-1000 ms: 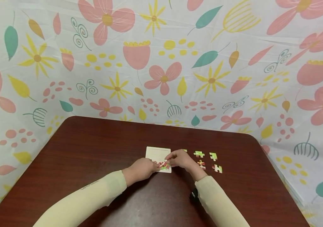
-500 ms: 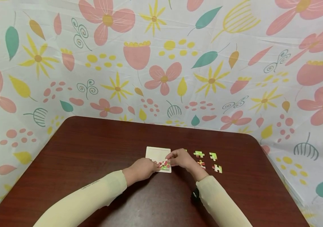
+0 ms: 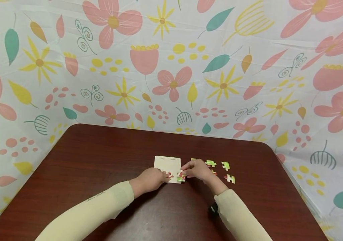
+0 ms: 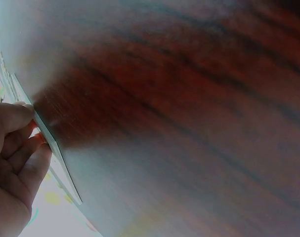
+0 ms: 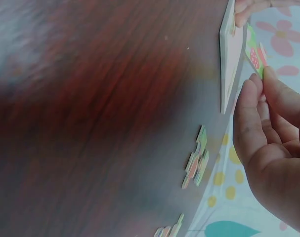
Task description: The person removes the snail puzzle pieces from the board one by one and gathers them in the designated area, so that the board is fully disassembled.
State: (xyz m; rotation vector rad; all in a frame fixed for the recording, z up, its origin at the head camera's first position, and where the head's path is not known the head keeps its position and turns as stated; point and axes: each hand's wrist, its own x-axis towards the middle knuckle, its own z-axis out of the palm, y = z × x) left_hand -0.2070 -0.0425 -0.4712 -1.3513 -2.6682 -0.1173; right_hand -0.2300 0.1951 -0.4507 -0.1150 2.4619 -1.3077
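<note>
A square pale puzzle tray (image 3: 167, 164) with a raised rim lies on the table. At its left edge my left hand (image 3: 151, 178) grips the rim, with thumb and fingertips close together there in the left wrist view. A red-and-white puzzle piece (image 3: 170, 175) shows by those fingertips, partly covered by them. My right hand (image 3: 199, 170) pinches another puzzle piece (image 5: 255, 55), green with a red patterned spot, between thumb and forefinger. That piece is tilted up and overlaps the tray's right edge in the head view.
Several loose jigsaw pieces (image 3: 225, 165) lie in rows to the right of the tray, some partly hidden behind the right hand. The dark wooden table (image 3: 114, 144) backs onto a flower-printed cloth (image 3: 171, 113). A black band (image 3: 213, 210) is at the right wrist.
My right hand has moved a little right, bringing its piece from over the tray's lower right to the right edge. Bare tray now shows there. The left hand stays put.
</note>
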